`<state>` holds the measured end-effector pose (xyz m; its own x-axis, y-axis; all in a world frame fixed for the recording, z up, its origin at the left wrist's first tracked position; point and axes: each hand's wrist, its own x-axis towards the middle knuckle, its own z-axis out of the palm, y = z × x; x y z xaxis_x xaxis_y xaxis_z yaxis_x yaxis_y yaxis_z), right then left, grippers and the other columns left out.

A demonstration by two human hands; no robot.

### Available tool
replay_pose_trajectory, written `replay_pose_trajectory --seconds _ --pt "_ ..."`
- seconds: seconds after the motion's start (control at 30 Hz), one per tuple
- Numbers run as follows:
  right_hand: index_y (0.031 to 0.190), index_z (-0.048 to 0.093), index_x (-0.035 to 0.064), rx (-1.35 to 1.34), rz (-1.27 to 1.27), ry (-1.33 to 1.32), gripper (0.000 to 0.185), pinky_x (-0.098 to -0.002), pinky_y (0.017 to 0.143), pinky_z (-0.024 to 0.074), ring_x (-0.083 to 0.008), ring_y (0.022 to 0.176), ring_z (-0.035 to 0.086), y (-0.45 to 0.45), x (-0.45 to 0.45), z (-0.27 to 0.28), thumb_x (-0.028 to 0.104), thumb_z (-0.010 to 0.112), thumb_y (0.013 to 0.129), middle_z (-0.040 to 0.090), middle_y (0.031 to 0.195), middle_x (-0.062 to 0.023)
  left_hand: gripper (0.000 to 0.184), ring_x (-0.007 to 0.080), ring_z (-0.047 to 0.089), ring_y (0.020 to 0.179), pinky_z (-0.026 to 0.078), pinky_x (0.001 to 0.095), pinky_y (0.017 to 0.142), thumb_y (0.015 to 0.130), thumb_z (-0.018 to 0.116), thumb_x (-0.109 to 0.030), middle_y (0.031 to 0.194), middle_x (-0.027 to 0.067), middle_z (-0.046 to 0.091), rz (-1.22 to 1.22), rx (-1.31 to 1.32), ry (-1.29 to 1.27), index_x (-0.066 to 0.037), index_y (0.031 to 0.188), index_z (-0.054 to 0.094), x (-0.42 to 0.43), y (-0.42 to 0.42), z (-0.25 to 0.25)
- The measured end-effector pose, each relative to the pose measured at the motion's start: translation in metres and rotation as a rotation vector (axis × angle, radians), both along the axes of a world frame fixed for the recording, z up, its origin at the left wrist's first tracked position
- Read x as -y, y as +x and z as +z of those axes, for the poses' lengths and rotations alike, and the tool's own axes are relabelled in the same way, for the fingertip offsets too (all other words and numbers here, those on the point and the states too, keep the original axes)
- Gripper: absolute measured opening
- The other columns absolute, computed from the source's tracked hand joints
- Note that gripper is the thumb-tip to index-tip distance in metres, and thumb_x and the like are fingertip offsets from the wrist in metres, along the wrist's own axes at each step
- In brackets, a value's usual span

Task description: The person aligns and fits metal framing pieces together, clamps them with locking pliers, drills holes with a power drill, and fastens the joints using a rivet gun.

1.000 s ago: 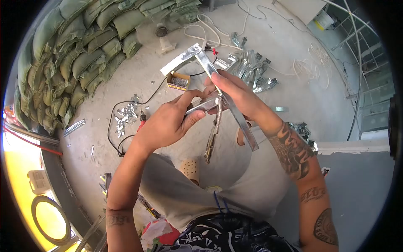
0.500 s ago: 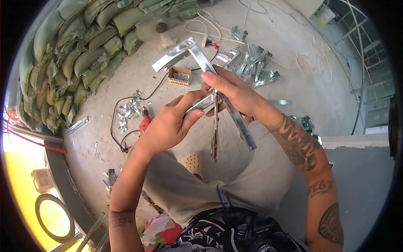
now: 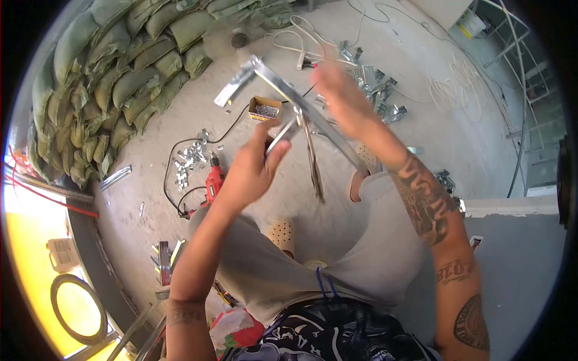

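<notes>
My left hand is closed on a bent frame of shiny metal channel, gripping its short lower piece between thumb and fingers. One arm of the frame points to the lower left, and the long one slopes down to the right. A pliers-like tool with long brownish handles hangs from the joint beneath the long arm; its jaws are partly hidden. My right hand is up beside the long arm, apart from it. Motion smears its fingers, so their shape is unclear.
Below lie a small box of fasteners, a red drill with a black cord, and cut metal bits. More metal channel pieces are piled beyond my right hand. Stacked sandbags fill the upper left.
My right hand has let go of the long metal arm and moved up and away. The hanging tool has swung to the right; my left hand keeps its hold.
</notes>
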<state>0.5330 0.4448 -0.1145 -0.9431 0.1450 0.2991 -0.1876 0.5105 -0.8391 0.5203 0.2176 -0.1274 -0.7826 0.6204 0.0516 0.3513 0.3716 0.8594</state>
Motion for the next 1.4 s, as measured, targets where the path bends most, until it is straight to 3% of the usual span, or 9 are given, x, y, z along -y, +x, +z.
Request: replay_pose_trajectory --seconds 0.1,0.23,0.37,0.47,0.63,0.83,1.0,1.1,1.4 --pt "0.113 0.059 -0.0016 -0.343 -0.067 -0.079 0.043 -0.0319 0.092 0.0438 -0.0194 0.102 0.057 0.023 -0.008 0.032 0.038 0.046 0.102 0.059 0.108 -0.0115 0.046 0.0213 0.056 0.070 0.047 0.0349 0.068 0.101 0.055 -0.036 0.077 0.0164 0.058 0.164 -0.058 0.051 0.004 0.122 0.057 0.016 -0.041 -0.023" --pt "0.104 0.069 0.0016 -0.059 0.372 0.044 0.027 -0.0299 0.068 0.0477 -0.0174 0.070 0.060 0.059 0.050 0.008 0.025 0.062 0.092 0.062 0.080 -0.0095 0.053 0.0161 0.058 0.075 0.048 0.0319 0.071 0.103 0.046 -0.043 0.088 0.0104 0.062 0.164 0.126 0.007 0.003 0.129 0.052 0.062 -0.102 -0.057" --pt "0.105 0.067 0.0004 0.703 0.393 -0.087 0.029 -0.0369 0.071 0.0497 -0.0279 0.074 0.063 0.031 0.097 -0.133 0.026 0.057 0.095 0.067 0.089 -0.0153 0.055 0.0144 0.059 0.077 0.049 0.0307 0.072 0.103 0.045 -0.048 0.090 0.0082 0.062 0.389 0.423 0.114 0.002 0.127 0.051 0.065 -0.064 -0.159" --pt "0.105 0.067 0.0013 0.557 0.249 -0.106 0.030 -0.0378 0.075 0.0512 -0.0305 0.081 0.066 0.026 0.113 -0.247 0.027 0.056 0.096 0.067 0.090 -0.0168 0.050 0.0142 0.057 0.074 0.049 0.0301 0.069 0.103 0.045 -0.049 0.087 0.0069 0.061 0.510 0.642 0.317 0.000 0.114 0.052 0.057 -0.026 -0.312" --pt "0.103 0.069 0.0046 0.620 -0.067 -0.127 0.022 -0.0378 0.079 0.0523 -0.0304 0.091 0.068 0.055 0.127 -0.320 0.021 0.058 0.093 0.067 0.098 -0.0168 0.044 0.0138 0.053 0.073 0.047 0.0300 0.066 0.104 0.044 -0.046 0.085 0.0044 0.057 0.683 0.763 0.509 -0.003 0.109 0.052 0.022 0.033 -0.420" --pt "0.102 0.069 0.0065 0.540 -0.231 -0.074 0.022 -0.0412 0.083 0.0508 -0.0339 0.094 0.064 0.058 0.119 -0.358 0.023 0.065 0.087 0.065 0.105 -0.0158 0.052 0.0229 0.059 0.106 0.049 0.0365 0.089 0.101 0.052 -0.044 0.119 0.0143 0.059 0.775 1.204 0.279 -0.003 0.132 0.052 0.022 0.056 -0.385" --pt "0.117 0.063 0.0062 0.497 -0.107 0.325 0.043 -0.0435 0.088 0.0466 -0.0337 0.105 0.058 0.042 0.129 -0.372 0.030 0.072 0.082 0.061 0.113 -0.0130 0.056 0.0417 0.052 0.118 0.043 0.0454 0.101 0.075 0.077 -0.004 0.131 0.0240 0.051 0.295 -0.106 -0.262 -0.006 0.128 0.056 0.144 0.026 -0.319" --pt "0.115 0.064 0.0048 0.604 -0.063 0.397 0.040 -0.0442 0.086 0.0486 -0.0343 0.103 0.059 0.029 0.139 -0.392 0.027 0.071 0.082 0.062 0.107 -0.0140 0.094 0.0401 0.049 0.123 0.039 0.0548 0.101 0.071 0.080 -0.011 0.136 0.0206 0.046 0.344 -0.207 -0.984 -0.017 0.151 0.031 0.210 -0.009 -0.327" --pt "0.094 0.066 0.0064 0.632 0.083 0.509 0.014 -0.0449 0.078 0.0527 -0.0317 0.099 0.061 0.051 0.111 -0.399 0.010 0.061 0.081 0.063 0.101 -0.0110 0.115 0.0363 0.054 0.117 0.042 0.0546 0.095 0.061 0.078 -0.011 0.129 0.0162 0.049 0.263 -0.179 -0.904 -0.022 0.157 0.017 0.246 -0.035 -0.376"
